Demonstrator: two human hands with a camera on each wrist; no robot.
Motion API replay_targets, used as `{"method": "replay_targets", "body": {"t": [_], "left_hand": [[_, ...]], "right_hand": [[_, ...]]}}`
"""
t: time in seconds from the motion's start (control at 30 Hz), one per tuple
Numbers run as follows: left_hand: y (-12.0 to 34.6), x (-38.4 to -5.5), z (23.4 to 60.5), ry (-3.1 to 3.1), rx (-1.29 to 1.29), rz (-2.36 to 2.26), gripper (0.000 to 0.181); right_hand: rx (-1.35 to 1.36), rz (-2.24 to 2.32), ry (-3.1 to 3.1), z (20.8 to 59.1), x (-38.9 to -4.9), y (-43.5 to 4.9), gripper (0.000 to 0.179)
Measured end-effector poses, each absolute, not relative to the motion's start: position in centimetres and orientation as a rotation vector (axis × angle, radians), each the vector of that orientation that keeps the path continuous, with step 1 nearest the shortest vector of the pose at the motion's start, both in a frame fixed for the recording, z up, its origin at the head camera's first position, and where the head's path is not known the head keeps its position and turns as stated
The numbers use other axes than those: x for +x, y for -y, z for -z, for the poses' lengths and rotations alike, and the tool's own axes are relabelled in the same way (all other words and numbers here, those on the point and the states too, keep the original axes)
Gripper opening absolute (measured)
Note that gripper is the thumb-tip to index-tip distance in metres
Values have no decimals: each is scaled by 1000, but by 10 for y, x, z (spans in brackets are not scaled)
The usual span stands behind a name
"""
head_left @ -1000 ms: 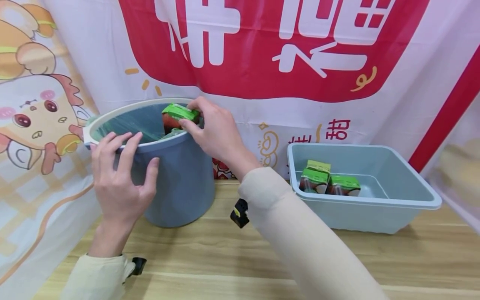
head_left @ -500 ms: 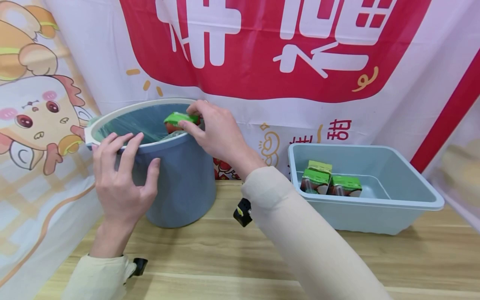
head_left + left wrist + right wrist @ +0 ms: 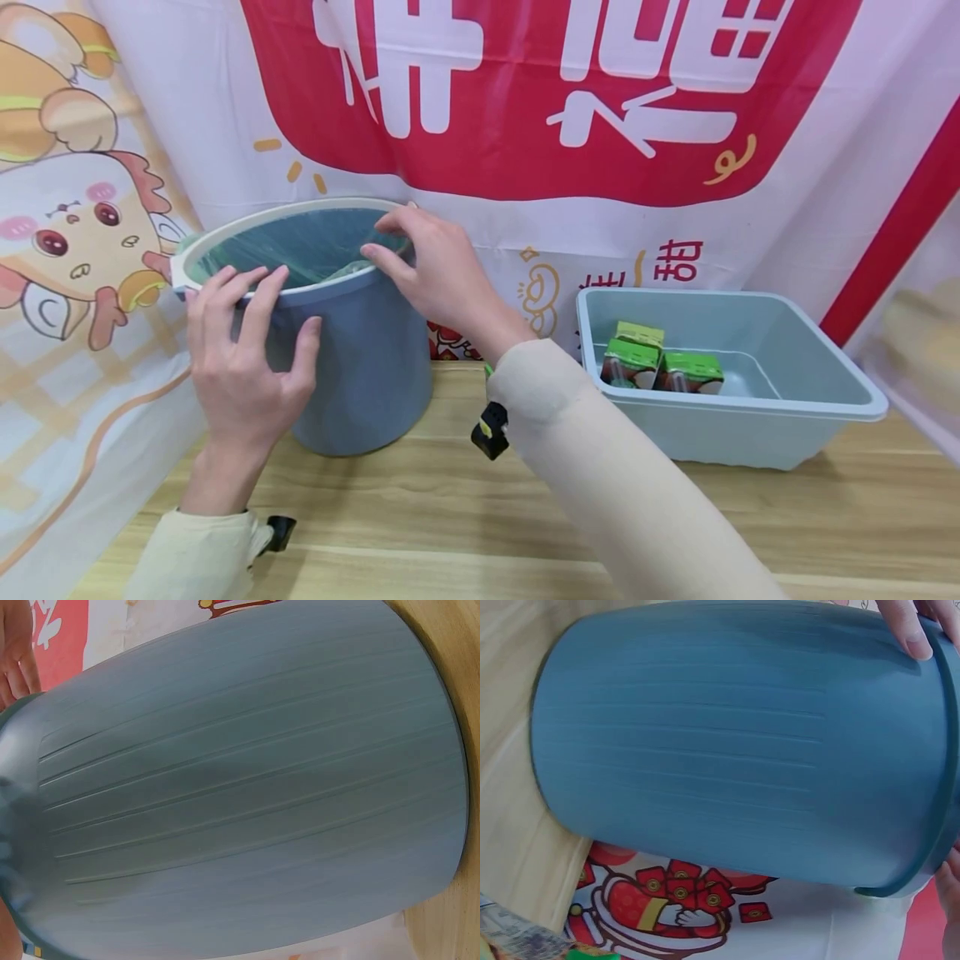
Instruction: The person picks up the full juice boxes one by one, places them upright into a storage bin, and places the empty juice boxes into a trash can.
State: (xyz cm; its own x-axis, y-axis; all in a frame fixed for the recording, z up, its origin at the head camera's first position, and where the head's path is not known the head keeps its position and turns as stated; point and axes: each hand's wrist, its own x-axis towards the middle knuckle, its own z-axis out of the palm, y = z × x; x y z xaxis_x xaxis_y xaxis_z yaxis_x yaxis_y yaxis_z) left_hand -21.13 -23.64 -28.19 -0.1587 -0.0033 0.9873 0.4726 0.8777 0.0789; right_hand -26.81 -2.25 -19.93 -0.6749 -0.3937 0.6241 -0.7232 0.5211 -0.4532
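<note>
My left hand [image 3: 247, 358] lies on the near rim of a blue-grey trash bin [image 3: 363, 367], fingers extended over its white edge and thumb along the outer wall. At the bin's right rim, my right hand [image 3: 438, 267] has its thumb and fingers apart over the opening, with nothing between them. A thin greenish bag [image 3: 300, 246] lines the bin, whose bottom is hidden. In the left wrist view the ribbed bin wall [image 3: 247, 787] fills most of the picture; the right wrist view shows the bin wall [image 3: 735, 750] with fingertips at its rim.
Right of the bin stands a pale blue plastic basin [image 3: 750, 429] holding small drink cartons, including a green-topped carton [image 3: 630, 362] and another carton [image 3: 690, 371]. The wooden table [image 3: 420, 517] ends at a printed cloth [image 3: 495, 225] behind. Something green [image 3: 487, 369] peeks out by the right cuff.
The green-topped drink carton in my right hand went down into the bin and is out of sight; the fingers have let go. My left hand has stayed on the rim.
</note>
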Motion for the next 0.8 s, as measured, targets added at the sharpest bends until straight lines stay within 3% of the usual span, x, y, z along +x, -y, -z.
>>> {"method": "replay_targets", "body": {"t": [0.2,0.43,0.8], "left_hand": [[236,-210,282,1697,-358,431,51],[235,-210,282,1690,-361,450,50],[236,-210,282,1697,-352,446,51]], "right_hand": [[914,-1226,2188,212,-267,10,50],[788,-1589,1982,233,-267,-17,40],[570,-1799,1965,285,-270,-49,40]]}}
